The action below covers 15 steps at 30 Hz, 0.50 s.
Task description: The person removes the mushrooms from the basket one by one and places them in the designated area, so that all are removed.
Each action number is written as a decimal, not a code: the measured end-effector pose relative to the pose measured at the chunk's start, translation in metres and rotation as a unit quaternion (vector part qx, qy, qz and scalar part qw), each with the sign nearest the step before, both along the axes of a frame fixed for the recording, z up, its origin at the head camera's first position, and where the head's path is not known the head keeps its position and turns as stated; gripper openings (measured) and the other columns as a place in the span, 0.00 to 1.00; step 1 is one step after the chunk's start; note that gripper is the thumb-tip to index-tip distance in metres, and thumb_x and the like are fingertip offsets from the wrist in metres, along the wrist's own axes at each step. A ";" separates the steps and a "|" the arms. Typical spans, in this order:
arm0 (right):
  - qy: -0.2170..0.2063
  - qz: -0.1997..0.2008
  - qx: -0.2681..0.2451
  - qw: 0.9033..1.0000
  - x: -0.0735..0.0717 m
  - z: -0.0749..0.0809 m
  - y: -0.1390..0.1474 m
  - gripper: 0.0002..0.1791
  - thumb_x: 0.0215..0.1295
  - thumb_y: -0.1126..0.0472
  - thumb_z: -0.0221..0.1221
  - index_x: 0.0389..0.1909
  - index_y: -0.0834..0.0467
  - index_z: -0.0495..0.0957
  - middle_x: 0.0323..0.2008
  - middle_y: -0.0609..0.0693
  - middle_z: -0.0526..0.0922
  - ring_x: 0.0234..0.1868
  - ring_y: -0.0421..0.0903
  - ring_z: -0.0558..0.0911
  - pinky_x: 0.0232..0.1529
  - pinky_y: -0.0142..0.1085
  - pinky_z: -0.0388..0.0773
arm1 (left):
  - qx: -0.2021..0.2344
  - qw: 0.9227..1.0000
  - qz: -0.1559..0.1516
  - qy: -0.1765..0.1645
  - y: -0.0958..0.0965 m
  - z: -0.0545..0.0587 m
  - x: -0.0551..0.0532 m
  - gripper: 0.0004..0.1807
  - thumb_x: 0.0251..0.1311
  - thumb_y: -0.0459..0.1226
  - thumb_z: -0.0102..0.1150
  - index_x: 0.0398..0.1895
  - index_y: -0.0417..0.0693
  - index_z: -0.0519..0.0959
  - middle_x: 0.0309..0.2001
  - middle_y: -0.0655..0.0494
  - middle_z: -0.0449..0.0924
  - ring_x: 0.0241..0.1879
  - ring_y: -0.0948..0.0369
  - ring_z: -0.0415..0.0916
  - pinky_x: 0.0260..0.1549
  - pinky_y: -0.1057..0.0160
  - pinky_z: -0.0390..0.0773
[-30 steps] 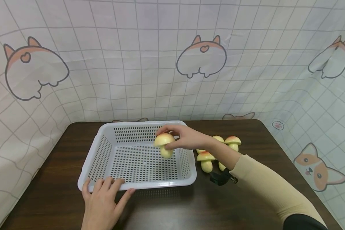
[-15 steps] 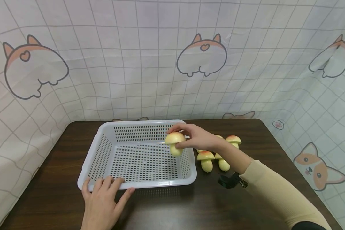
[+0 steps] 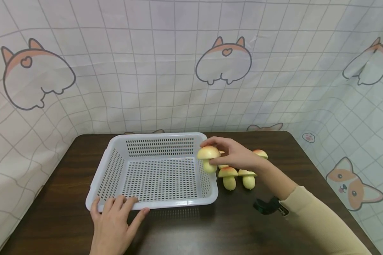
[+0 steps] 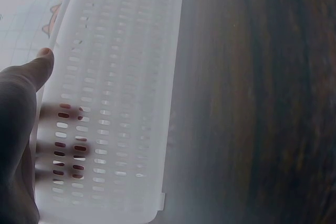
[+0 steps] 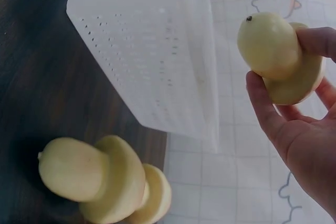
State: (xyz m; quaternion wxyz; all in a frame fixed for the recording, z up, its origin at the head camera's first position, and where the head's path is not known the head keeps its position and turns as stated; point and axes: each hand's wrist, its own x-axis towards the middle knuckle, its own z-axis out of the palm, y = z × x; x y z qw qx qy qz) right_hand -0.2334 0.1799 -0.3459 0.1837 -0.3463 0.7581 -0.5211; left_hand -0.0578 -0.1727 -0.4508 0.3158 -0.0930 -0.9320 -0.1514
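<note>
My right hand [image 3: 237,155] pinches a model mushroom [image 3: 208,153] with a yellow stem and orange-tinted cap, holding it upright above the right rim of the white plastic basket [image 3: 153,136]. In the right wrist view, that mushroom's rounded stem [image 5: 269,45] points towards the basket wall [image 5: 147,45], with thumb and fingers around the cap and stem. My left hand [image 3: 113,225] grips the basket's near left rim. Through the slots of the basket wall [image 4: 115,77], its fingers show dark on the inner side in the left wrist view.
Several more mushrooms [image 3: 229,180] lie on the dark wood table [image 3: 191,233] just right of the basket, partly hidden behind the right hand. A dark strap device [image 3: 266,206] sits at the right wrist. A printed cloth [image 3: 166,71] hangs behind and at the sides.
My right hand has moved right with the mushroom, from over the basket's interior to its right rim. The left hand and basket stay in place.
</note>
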 end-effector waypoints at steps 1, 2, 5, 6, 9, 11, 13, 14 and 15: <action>-0.004 -0.003 -0.002 1.000 0.001 0.000 0.003 0.26 0.66 0.65 0.68 0.64 0.56 0.75 0.58 0.55 0.77 0.54 0.56 0.78 0.49 0.44 0.81 | 0.001 1.000 0.000 0.001 0.000 0.000 0.000 0.30 0.67 0.66 0.53 0.40 0.49 0.83 0.34 0.52 0.76 0.38 0.45 0.71 0.59 0.27 0.49; -0.007 -0.007 -0.004 1.000 0.001 0.000 0.005 0.26 0.66 0.65 0.68 0.64 0.56 0.75 0.58 0.55 0.77 0.54 0.56 0.78 0.49 0.44 0.81 | 0.001 1.000 0.000 0.001 0.000 0.000 0.000 0.30 0.67 0.66 0.53 0.40 0.49 0.83 0.34 0.52 0.76 0.38 0.45 0.71 0.59 0.26 0.49; -0.020 -0.017 -0.014 1.000 0.003 -0.002 0.013 0.26 0.66 0.66 0.68 0.64 0.55 0.75 0.56 0.57 0.78 0.53 0.57 0.78 0.48 0.43 0.81 | 0.001 1.000 0.000 0.002 0.000 0.001 0.000 0.30 0.68 0.66 0.52 0.40 0.49 0.83 0.34 0.52 0.76 0.38 0.45 0.71 0.58 0.26 0.49; -0.021 -0.021 -0.015 0.999 0.004 -0.002 0.016 0.26 0.66 0.66 0.68 0.64 0.54 0.75 0.55 0.57 0.79 0.53 0.57 0.79 0.48 0.42 0.81 | 0.001 1.000 0.000 0.001 0.000 0.001 0.000 0.30 0.68 0.66 0.52 0.40 0.49 0.83 0.33 0.52 0.76 0.38 0.45 0.71 0.58 0.26 0.49; -0.017 -0.029 -0.021 0.999 0.006 -0.004 0.024 0.26 0.66 0.67 0.68 0.64 0.55 0.75 0.55 0.58 0.79 0.53 0.57 0.79 0.48 0.42 0.81 | 0.001 1.000 0.001 -0.001 0.000 0.001 0.000 0.30 0.68 0.66 0.52 0.39 0.49 0.83 0.33 0.52 0.76 0.38 0.45 0.71 0.58 0.26 0.49; -0.012 -0.036 -0.022 0.999 0.008 -0.005 0.029 0.27 0.66 0.68 0.68 0.65 0.56 0.74 0.56 0.58 0.79 0.53 0.57 0.79 0.48 0.42 0.81 | 0.000 1.000 0.001 -0.002 0.001 0.001 0.000 0.30 0.68 0.66 0.53 0.39 0.49 0.83 0.33 0.53 0.76 0.37 0.45 0.71 0.58 0.26 0.49; -0.014 -0.044 -0.021 0.999 0.009 -0.006 0.034 0.27 0.65 0.68 0.68 0.65 0.58 0.74 0.57 0.58 0.78 0.54 0.57 0.79 0.48 0.42 0.81 | -0.001 1.000 0.002 -0.003 0.001 0.002 0.000 0.29 0.67 0.65 0.53 0.40 0.49 0.83 0.33 0.53 0.76 0.37 0.45 0.71 0.58 0.26 0.49; -0.017 -0.048 -0.021 0.998 0.010 -0.007 0.036 0.28 0.65 0.68 0.68 0.65 0.57 0.74 0.58 0.58 0.77 0.54 0.58 0.79 0.48 0.43 0.81 | -0.001 1.000 0.002 -0.004 0.001 0.002 0.000 0.29 0.67 0.65 0.54 0.40 0.49 0.83 0.33 0.53 0.76 0.37 0.45 0.71 0.58 0.26 0.49; -0.020 -0.053 -0.019 0.998 0.010 -0.007 0.039 0.28 0.65 0.67 0.68 0.65 0.56 0.74 0.59 0.57 0.77 0.54 0.57 0.79 0.48 0.43 0.81 | -0.002 1.000 0.002 -0.005 0.001 0.002 0.000 0.29 0.67 0.65 0.54 0.40 0.49 0.83 0.33 0.53 0.75 0.37 0.45 0.71 0.58 0.26 0.49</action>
